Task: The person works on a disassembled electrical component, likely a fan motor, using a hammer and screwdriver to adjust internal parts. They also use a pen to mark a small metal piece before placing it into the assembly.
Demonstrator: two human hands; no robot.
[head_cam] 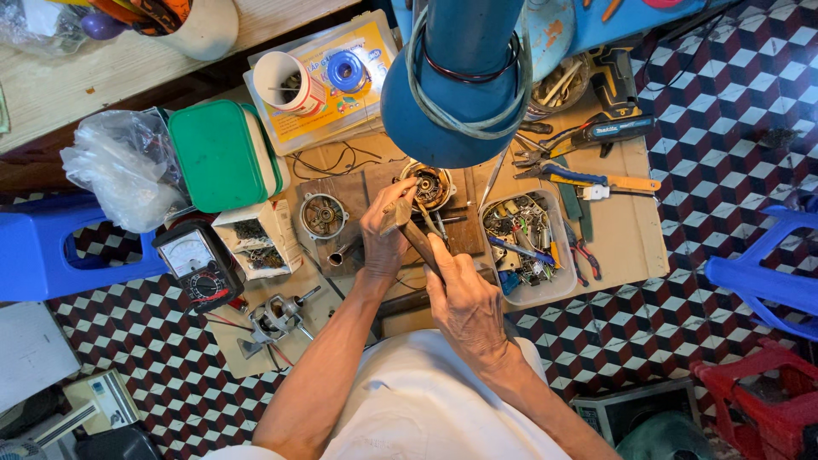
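Flat yellow-and-blue blister pack (336, 81) at top centre, under a white paper cup (288, 83) with a red-printed label. White carton (260, 238) of small parts beside the green box (223, 155); black meter (198, 267) with white dial left of it.

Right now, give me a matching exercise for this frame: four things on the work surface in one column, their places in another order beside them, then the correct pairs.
Things:
1. green-lidded box
2. analogue meter
3. clear tray of small parts
4. round motor part

Places:
A. right of the hands, below the pliers
B. just beyond the left hand, under the blue lamp shade
C. next to the crumpled plastic bag
D. near edge of the surface, left of the forearms

Pairs: 1-C, 2-D, 3-A, 4-B
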